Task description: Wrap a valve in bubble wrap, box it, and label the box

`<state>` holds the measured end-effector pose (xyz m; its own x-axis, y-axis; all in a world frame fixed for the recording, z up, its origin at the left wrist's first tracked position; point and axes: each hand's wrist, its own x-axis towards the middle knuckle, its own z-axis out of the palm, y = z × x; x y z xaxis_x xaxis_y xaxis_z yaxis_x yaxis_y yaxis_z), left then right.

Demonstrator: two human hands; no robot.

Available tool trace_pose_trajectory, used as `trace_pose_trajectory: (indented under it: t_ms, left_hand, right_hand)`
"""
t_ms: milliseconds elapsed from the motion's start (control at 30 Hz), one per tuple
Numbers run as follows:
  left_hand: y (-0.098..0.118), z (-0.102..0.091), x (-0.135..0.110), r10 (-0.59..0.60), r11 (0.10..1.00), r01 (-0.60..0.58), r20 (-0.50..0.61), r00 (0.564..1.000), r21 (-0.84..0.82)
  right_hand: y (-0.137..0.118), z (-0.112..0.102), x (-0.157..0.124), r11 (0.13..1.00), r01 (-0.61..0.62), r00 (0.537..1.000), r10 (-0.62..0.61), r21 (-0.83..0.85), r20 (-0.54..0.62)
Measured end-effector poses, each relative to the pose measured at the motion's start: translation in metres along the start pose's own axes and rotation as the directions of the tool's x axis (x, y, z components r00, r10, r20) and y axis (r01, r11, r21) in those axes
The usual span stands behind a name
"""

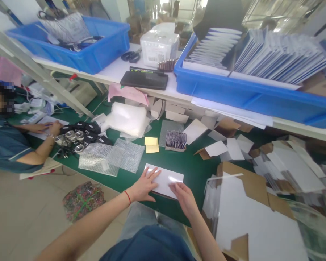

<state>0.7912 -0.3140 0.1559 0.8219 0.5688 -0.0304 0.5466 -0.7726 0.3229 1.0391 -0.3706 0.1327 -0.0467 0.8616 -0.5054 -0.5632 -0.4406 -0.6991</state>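
Note:
A glossy white cardboard box (165,177) lies on the green table in front of me, with a thin brown edge showing along its near side. My left hand (144,185) rests on its left part, fingers spread flat. At the box's right near corner, my right hand (183,195) pinches the edge between thumb and fingers. Just beyond the box are a yellow note pad (151,145) and a small open box of packed sachets (176,140). Sheets of bubble wrap (99,159) lie to the left.
Flattened white cartons (260,224) are stacked on the right. A shelf above bears a left blue bin (97,54), a right blue bin (233,90) of white envelopes, and a black tray (143,80). A co-worker (13,145) sits at left beside black-and-metal parts (83,136).

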Motion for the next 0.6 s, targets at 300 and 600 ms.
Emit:
trace_pose_trajectory:
  t_ms: [300,600]
  left_hand:
    - [-0.011,0.003,0.017,0.059,0.997,-0.059,0.002,0.998,0.054]
    - [-0.011,0.006,0.017,0.058,0.998,-0.057,-0.025,0.998,0.037]
  right_hand:
    - [0.024,-0.001,-0.012,0.944,0.147,0.989,-0.145,-0.296,0.029]
    - [0.037,0.003,-0.02,0.915,0.197,0.978,-0.208,-0.352,0.008]
